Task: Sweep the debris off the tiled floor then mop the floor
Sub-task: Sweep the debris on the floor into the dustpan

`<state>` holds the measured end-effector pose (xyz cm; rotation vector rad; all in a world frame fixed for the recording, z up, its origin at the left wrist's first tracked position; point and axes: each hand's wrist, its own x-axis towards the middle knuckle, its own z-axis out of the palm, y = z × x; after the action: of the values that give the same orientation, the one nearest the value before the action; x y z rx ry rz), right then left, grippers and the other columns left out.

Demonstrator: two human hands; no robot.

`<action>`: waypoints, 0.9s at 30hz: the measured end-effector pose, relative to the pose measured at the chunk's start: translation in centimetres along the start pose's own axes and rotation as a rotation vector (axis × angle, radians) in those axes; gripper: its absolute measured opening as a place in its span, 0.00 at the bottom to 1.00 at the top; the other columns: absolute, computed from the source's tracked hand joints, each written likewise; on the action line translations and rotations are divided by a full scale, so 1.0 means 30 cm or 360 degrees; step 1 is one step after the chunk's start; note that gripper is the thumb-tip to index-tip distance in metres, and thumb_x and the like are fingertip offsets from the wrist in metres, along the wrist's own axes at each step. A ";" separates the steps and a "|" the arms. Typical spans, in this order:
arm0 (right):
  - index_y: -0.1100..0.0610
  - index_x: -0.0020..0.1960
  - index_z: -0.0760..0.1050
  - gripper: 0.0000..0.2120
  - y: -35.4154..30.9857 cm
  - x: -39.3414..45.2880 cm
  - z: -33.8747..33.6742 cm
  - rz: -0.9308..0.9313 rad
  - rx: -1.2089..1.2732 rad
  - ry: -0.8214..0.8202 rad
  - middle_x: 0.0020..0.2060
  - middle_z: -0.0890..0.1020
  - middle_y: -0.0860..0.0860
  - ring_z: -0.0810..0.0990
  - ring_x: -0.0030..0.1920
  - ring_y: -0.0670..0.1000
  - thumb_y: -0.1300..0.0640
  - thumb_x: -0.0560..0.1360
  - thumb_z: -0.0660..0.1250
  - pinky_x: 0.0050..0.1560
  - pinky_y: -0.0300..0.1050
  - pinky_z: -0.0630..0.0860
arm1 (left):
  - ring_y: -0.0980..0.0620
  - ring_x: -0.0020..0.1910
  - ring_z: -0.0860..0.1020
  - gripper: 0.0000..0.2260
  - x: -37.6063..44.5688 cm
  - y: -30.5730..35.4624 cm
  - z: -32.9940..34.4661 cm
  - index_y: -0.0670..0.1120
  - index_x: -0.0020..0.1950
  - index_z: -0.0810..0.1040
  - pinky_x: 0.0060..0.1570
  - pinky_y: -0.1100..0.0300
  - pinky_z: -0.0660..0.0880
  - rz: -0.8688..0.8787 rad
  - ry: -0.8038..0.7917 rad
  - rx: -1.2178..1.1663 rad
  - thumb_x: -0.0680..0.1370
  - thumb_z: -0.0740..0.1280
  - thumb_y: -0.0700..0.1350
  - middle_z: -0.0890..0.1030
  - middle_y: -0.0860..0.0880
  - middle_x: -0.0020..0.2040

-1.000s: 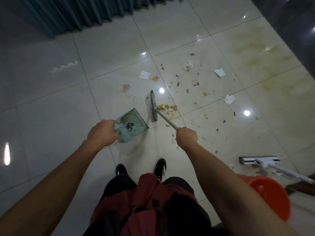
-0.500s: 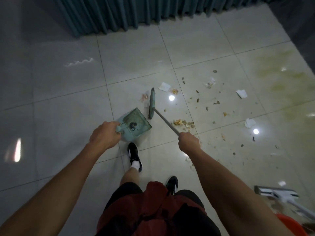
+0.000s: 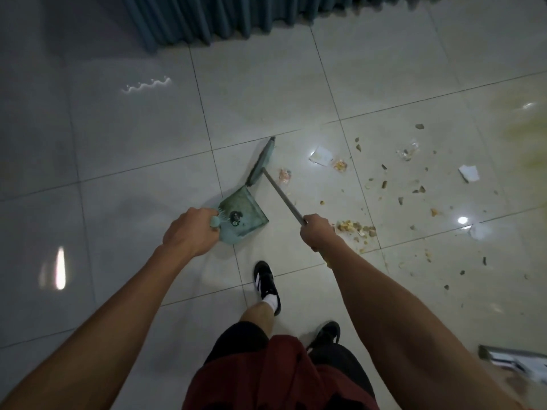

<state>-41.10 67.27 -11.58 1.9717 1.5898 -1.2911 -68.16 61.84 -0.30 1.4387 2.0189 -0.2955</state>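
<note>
My left hand [image 3: 191, 233] grips the handle of a teal dustpan [image 3: 241, 216] that rests on the glossy tiled floor [image 3: 266, 93]. My right hand [image 3: 318, 232] holds the metal stick of a teal broom [image 3: 262, 161], whose head stands just beyond the dustpan's mouth. Debris [image 3: 356, 227] lies to the right of the broom: a small heap of crumbs by my right hand, paper scraps [image 3: 320, 155] and scattered bits further right.
A teal curtain [image 3: 225, 19] hangs along the far edge. A flat mop head [image 3: 515, 361] lies at the lower right edge. Yellow-green stains [image 3: 527, 134] mark the tiles at the far right. My feet in black shoes [image 3: 266, 284] stand behind the dustpan.
The view has swung left and I have stepped forward. The broom head has moved left, past the crumb heap, and the orange bucket has left the view.
</note>
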 end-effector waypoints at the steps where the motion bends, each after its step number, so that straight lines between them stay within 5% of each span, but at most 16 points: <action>1: 0.59 0.64 0.74 0.16 -0.011 0.014 -0.003 -0.0010 -0.0046 -0.0008 0.48 0.78 0.57 0.76 0.32 0.53 0.59 0.79 0.57 0.18 0.38 0.70 | 0.43 0.40 0.77 0.06 0.015 -0.002 -0.007 0.50 0.47 0.80 0.38 0.58 0.73 0.0013 -0.0014 0.0010 0.74 0.64 0.42 0.79 0.47 0.43; 5: 0.61 0.63 0.73 0.14 0.018 0.022 -0.018 0.0067 -0.0256 -0.0012 0.45 0.75 0.55 0.80 0.41 0.56 0.60 0.79 0.59 0.41 0.50 0.81 | 0.42 0.39 0.77 0.05 0.045 0.024 -0.016 0.51 0.45 0.79 0.37 0.58 0.73 0.0052 -0.0044 0.0062 0.75 0.64 0.42 0.78 0.47 0.42; 10: 0.62 0.64 0.72 0.15 0.187 -0.037 -0.022 0.0181 -0.0203 -0.0019 0.52 0.79 0.57 0.81 0.51 0.58 0.61 0.79 0.60 0.49 0.51 0.81 | 0.43 0.40 0.77 0.05 0.028 0.118 0.015 0.53 0.47 0.78 0.38 0.58 0.72 0.0125 -0.0037 0.0118 0.77 0.65 0.44 0.79 0.47 0.44; 17: 0.60 0.64 0.72 0.14 0.510 -0.213 -0.016 0.0346 -0.0123 0.0028 0.55 0.78 0.55 0.81 0.52 0.56 0.61 0.79 0.60 0.45 0.48 0.76 | 0.44 0.41 0.77 0.08 -0.044 0.315 0.132 0.55 0.53 0.80 0.39 0.59 0.71 0.0224 -0.0037 0.0240 0.76 0.66 0.45 0.81 0.47 0.49; 23: 0.57 0.67 0.72 0.17 0.779 -0.349 0.010 0.0465 -0.0044 0.0100 0.50 0.78 0.53 0.76 0.44 0.53 0.62 0.78 0.59 0.42 0.47 0.74 | 0.43 0.44 0.79 0.10 -0.121 0.490 0.247 0.54 0.55 0.81 0.42 0.57 0.74 0.0374 -0.0063 0.0307 0.75 0.66 0.45 0.83 0.44 0.52; 27: 0.58 0.63 0.73 0.15 0.931 -0.427 0.012 0.0560 0.0017 0.0139 0.46 0.75 0.52 0.77 0.44 0.54 0.63 0.77 0.60 0.48 0.49 0.78 | 0.42 0.45 0.81 0.11 -0.173 0.597 0.319 0.55 0.56 0.81 0.42 0.57 0.75 0.0462 -0.0056 0.0341 0.75 0.66 0.45 0.83 0.45 0.51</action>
<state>-16.17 49.39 -9.95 2.2163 1.1980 -1.0882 -47.34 59.65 -1.43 1.8210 1.7617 -0.4175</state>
